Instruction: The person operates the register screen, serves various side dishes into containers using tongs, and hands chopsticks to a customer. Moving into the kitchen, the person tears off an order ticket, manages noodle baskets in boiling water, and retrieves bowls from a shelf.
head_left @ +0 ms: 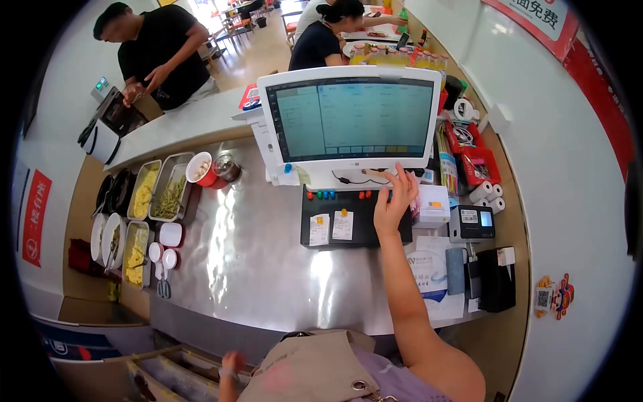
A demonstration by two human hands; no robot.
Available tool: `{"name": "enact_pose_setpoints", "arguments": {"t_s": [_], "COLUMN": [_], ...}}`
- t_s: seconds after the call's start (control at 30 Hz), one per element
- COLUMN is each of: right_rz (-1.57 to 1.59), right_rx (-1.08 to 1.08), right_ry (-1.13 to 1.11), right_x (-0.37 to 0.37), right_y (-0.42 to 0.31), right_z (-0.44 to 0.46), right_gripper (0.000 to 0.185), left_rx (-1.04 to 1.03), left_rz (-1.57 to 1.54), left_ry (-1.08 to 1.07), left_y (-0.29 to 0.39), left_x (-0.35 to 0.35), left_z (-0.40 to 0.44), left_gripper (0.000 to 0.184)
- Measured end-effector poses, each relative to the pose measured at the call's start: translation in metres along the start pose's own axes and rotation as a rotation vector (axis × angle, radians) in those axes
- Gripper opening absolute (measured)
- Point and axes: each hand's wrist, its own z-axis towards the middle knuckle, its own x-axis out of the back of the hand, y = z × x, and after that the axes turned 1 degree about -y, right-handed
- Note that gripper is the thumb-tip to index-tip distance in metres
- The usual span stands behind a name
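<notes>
Reaching forward, my right hand [395,199] has its fingers spread just below the lower edge of the white-framed touchscreen [355,117], with nothing held. Under it lies a black box [362,231] with two small receipts [343,226] and red, blue and green magnets on top. My left hand [234,362] is low beside the apron [308,368], small and blurred, so its fingers cannot be made out. A white box [432,206] stands right of my right hand.
Metal trays of food [171,187] and white bowls line the left side. A card terminal [472,223], paper rolls and red baskets [477,165] stand at the right. A person in black [164,57] stands beyond the counter [194,120]; others sit behind the screen.
</notes>
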Motion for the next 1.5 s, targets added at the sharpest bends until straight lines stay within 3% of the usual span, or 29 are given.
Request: {"name": "enact_pose_setpoints", "arguments": {"t_s": [0.07,0.17,0.43,0.53,0.57,0.63,0.73,0.87,0.9,0.93,0.97,1.0,1.03,1.07,1.13,1.2,1.3,1.43,1.47,1.5], "right_rz": [0.001,0.028,-0.117,-0.085,0.097,-0.013,0.129,0.435,0.523,0.632,0.639,0.683,0.733,0.731,0.597,0.530,0.597,0.546,0.359,0.171], "right_rx": [-0.036,-0.005,-0.035,0.067,-0.018,0.043,0.083,-0.111,-0.082,-0.253,-0.241,-0.298,-0.523,-0.535,-0.703,-0.696,-0.567,-0.698,-0.684,-0.665], "right_ry": [-0.070,-0.056,-0.104,-0.016,-0.033,-0.025,-0.007,-0.286,-0.351,-0.631,-0.601,-0.746,-1.070,-1.036,-1.312,-1.379,-1.327,-1.254,-1.277,-1.289], "right_x": [-0.005,-0.012,-0.016,-0.013,-0.010,-0.010,-0.007,-0.061,-0.081,-0.121,-0.117,-0.133,-0.168,-0.163,-0.226,-0.236,-0.322,-0.448,-0.459,-0.470], "right_y": [-0.001,0.005,0.007,0.009,0.007,-0.013,-0.058,-0.136,-0.141,-0.160,-0.178,-0.187,-0.227,-0.236,-0.271,-0.303,-0.333,-0.364,-0.363,-0.361], "right_z": [0.005,0.005,0.012,0.012,0.009,0.001,-0.017,-0.081,-0.099,-0.132,-0.135,-0.156,-0.175,-0.188,-0.219,-0.240,-0.297,-0.315,-0.322,-0.326], "right_gripper": [0.029,0.032,0.043,0.048,0.046,0.042,0.025,0.019,0.019,0.021,0.022,0.017,0.013,0.012,0.020,0.024,0.028,0.033,0.032,0.031], "left_rx": [0.121,0.190,0.172,0.132,0.125,0.090,0.081,0.153,0.117,0.081,0.089,0.143,0.194,0.209,0.331,0.351,0.293,-0.114,-0.106,-0.063], "left_rz": [0.000,-0.016,-0.054,-0.084,-0.105,-0.143,-0.242,-0.262,-0.120,0.001,0.004,0.067,0.104,0.119,0.057,0.070,0.067,0.131,0.139,-0.405], "left_ry": [0.146,0.164,0.136,0.133,0.144,0.127,0.160,0.178,0.213,0.243,0.239,0.283,0.300,0.310,0.292,0.325,0.413,0.763,0.757,0.454], "left_y": [-0.024,-0.052,-0.071,-0.074,-0.082,-0.073,-0.056,-0.072,-0.081,-0.091,-0.101,-0.116,-0.125,-0.144,-0.170,-0.197,-0.221,-0.214,-0.214,-0.209], "left_x": [0.003,-0.013,-0.048,-0.052,-0.052,-0.054,-0.064,-0.074,-0.074,-0.073,-0.066,-0.060,-0.055,-0.039,-0.030,-0.012,0.005,0.044,0.073,0.117], "left_z": [-0.022,-0.033,-0.047,-0.045,-0.052,-0.039,-0.045,-0.043,-0.049,-0.045,-0.047,-0.053,-0.034,-0.045,-0.027,-0.034,-0.010,0.046,0.049,0.062], "left_gripper": [0.028,0.027,0.023,0.022,0.021,0.021,0.020,0.020,0.020,0.021,0.021,0.025,0.029,0.029,0.035,0.033,0.031,0.027,0.027,0.022]}}
